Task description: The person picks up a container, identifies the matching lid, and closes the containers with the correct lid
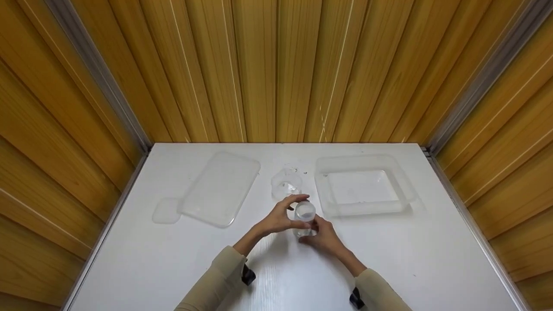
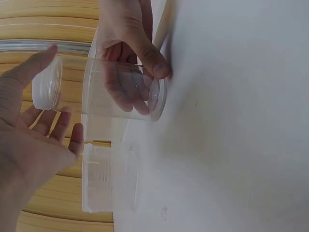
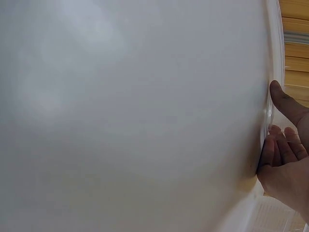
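At the white counter (image 1: 302, 280), the left hand (image 1: 276, 219) pinches the frosted round plastic cap (image 2: 46, 88) of an upright clear plastic cylindrical jar (image 2: 91, 89), the right hand (image 1: 326, 238) its base (image 2: 159, 99), apparently for cap-turning, next needing a steady hold.

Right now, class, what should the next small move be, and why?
Probably a slight turn of the lid by the left hand: it holds the lid, which sits on the jar, while the right hand grips the jar low down, so could steady it.
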Motion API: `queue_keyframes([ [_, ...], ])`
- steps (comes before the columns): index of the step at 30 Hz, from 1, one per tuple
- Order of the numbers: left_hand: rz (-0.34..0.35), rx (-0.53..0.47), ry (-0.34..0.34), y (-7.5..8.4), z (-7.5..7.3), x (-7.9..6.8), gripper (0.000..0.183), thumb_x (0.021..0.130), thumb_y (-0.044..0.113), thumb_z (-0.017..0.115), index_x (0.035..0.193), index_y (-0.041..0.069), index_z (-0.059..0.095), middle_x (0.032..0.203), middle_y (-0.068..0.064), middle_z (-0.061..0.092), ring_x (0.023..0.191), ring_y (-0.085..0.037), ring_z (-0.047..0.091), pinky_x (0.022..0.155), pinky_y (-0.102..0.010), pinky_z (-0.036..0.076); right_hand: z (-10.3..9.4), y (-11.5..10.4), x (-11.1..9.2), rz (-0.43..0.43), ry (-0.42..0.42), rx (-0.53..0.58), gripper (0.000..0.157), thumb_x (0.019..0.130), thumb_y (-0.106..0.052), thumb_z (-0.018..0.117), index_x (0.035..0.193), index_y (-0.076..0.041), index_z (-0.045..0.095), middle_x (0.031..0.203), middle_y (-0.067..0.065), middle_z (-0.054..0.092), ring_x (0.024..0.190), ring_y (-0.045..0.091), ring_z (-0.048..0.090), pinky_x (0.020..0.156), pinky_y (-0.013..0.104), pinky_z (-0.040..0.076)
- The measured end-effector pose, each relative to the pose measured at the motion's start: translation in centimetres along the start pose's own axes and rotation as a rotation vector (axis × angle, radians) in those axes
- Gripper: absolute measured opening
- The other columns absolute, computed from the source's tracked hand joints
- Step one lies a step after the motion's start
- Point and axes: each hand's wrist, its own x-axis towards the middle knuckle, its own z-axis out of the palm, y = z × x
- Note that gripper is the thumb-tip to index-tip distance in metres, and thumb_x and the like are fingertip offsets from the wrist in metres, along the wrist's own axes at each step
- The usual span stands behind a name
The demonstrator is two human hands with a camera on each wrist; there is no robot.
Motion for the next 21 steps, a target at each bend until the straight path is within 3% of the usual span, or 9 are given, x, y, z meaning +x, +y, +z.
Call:
queue_keyframes([
  [6,0.011,0.083,0.149,-0.4,0.9,-0.3,0.077,0.071,0.023,0.094,0.133,0.002,0.054,0.131,-0.018,0.06,0.123,-0.028,0.054,0.098,-0.054,0.047,0.1,-0.1,0.2,-0.006,0.008,-0.007,0.066,0.077,-0.01,0.089,0.133,0.004,0.058,0.126,0.025,0.068,0.121,0.042,0.064,0.104,0.051,0.053],
  [10,0.008,0.08,0.188,-0.6,1.0,-0.3,0.068,0.071,0.023,0.094,0.125,0.006,0.058,0.124,-0.011,0.063,0.118,-0.023,0.056,0.097,-0.05,0.049,0.2,-0.2,0.3,-0.001,0.015,0.008,0.066,0.076,-0.009,0.089,0.133,0.003,0.058,0.128,0.027,0.067,0.122,0.043,0.064,0.105,0.054,0.052],
  [14,0.016,0.047,0.144,-0.9,0.5,-0.3,0.061,0.073,0.02,0.093,0.125,0.007,0.064,0.126,-0.01,0.065,0.119,-0.025,0.055,0.098,-0.049,0.047,0.1,-1.1,-0.1,-0.014,0.025,0.032,0.066,0.076,-0.004,0.088,0.134,0.005,0.057,0.126,0.027,0.068,0.12,0.042,0.065,0.103,0.054,0.052],
  [21,0.033,0.02,0.042,-1.2,-0.6,-0.2,0.064,0.077,0.014,0.09,0.134,0.004,0.063,0.135,-0.013,0.064,0.124,-0.034,0.053,0.098,-0.048,0.047,0.2,-0.1,0.0,0.004,0.027,0.021,0.067,0.075,-0.009,0.09,0.133,0.002,0.059,0.128,0.025,0.067,0.123,0.042,0.064,0.106,0.055,0.05],
])
